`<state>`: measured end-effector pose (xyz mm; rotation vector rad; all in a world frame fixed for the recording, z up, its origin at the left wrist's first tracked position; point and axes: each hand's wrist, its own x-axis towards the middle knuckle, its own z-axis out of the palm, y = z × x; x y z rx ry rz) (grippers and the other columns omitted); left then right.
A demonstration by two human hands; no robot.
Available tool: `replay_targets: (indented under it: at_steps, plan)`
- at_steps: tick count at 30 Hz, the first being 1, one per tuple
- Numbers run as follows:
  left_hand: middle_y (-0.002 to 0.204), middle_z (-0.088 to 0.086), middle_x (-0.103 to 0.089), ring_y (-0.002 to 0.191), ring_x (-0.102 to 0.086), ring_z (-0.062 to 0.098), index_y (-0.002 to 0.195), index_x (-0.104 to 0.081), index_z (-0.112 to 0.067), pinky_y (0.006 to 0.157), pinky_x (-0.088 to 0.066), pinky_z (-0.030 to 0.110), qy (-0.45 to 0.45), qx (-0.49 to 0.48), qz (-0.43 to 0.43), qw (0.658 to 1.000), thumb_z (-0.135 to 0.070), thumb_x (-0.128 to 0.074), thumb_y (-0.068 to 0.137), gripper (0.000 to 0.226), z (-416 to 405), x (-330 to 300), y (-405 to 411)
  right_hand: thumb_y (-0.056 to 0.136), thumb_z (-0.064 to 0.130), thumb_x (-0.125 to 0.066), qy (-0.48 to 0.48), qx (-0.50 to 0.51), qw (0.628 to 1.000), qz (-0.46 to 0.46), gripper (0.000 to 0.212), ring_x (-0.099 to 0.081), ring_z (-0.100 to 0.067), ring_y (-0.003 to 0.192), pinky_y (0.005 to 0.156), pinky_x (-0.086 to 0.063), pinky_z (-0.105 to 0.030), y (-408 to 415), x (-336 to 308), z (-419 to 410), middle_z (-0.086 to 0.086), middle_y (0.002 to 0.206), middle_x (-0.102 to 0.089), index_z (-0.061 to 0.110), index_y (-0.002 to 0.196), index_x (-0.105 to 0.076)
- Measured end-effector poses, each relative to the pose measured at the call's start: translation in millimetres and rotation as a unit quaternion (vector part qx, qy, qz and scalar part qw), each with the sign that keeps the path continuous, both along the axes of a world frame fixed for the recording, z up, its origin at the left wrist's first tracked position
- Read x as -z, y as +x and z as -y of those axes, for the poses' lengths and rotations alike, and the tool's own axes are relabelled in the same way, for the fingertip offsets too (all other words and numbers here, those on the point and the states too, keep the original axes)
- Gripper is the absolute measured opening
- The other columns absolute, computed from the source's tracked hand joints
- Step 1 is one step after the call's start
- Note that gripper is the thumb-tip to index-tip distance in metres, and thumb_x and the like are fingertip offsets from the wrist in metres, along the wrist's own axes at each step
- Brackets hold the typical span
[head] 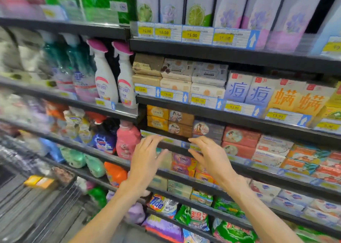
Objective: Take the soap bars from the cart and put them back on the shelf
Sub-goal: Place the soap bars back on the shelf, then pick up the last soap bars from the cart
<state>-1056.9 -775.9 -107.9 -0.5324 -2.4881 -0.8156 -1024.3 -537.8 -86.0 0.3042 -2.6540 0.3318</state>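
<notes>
Crosswise, flat-stacked soap bars

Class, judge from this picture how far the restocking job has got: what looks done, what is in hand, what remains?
Done: brown soap bars sit stacked on the shelf just above the hands. In hand: nothing; the left hand and right hand hover open at the shelf edge. Left: yellow bars still lie in the cart.
</notes>
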Motion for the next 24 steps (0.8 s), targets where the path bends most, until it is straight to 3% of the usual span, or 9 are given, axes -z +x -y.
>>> replay_targets:
  at_steps: [7, 13, 20, 24]
  plan:
    - [0.131, -0.004, -0.061, 0.122, -0.056, 0.019, 0.130, -0.061, -0.023, 0.104, -0.045, 0.037, -0.098, -0.179, 0.043, 0.978, -0.045, -0.068, 0.089, 0.047, 137, 22, 77, 0.085, 0.036, -0.076, 0.013, -0.200, 0.978, 0.059, 0.042, -0.068, -0.025, 0.106, 0.078, -0.059, -0.040, -28, 17, 121, -0.001, 0.117, -0.070, 0.022, 0.123, -0.067]
    - [0.133, -0.006, -0.061, 0.123, -0.056, 0.021, 0.132, -0.060, -0.027, 0.099, -0.048, 0.043, -0.098, -0.306, 0.111, 0.940, -0.049, -0.064, 0.091, 0.046, 247, 23, 157, 0.087, 0.052, -0.055, 0.056, -0.345, 0.934, 0.080, 0.051, -0.067, -0.028, 0.107, 0.086, -0.057, -0.041, -26, 20, 255, -0.003, 0.118, -0.069, 0.021, 0.127, -0.063]
    - [0.130, 0.002, -0.063, 0.120, -0.059, 0.026, 0.134, -0.059, -0.018, 0.098, -0.049, 0.040, -0.111, -0.392, 0.117, 0.906, -0.049, -0.063, 0.093, 0.051, 374, 24, 240, 0.087, 0.045, -0.069, 0.096, -0.465, 0.876, 0.086, 0.049, -0.066, -0.028, 0.108, 0.084, -0.056, -0.043, 8, 8, 421, -0.004, 0.118, -0.068, 0.023, 0.129, -0.061]
    - [0.132, 0.001, -0.063, 0.122, -0.059, 0.024, 0.135, -0.059, -0.019, 0.101, -0.050, 0.040, -0.106, -0.418, 0.132, 0.892, -0.063, -0.042, 0.092, 0.064, 457, 24, 275, 0.091, 0.048, -0.063, 0.127, -0.504, 0.851, 0.078, 0.054, -0.061, -0.025, 0.116, 0.090, -0.053, -0.039, 29, 9, 524, -0.001, 0.127, -0.063, 0.024, 0.139, -0.053]
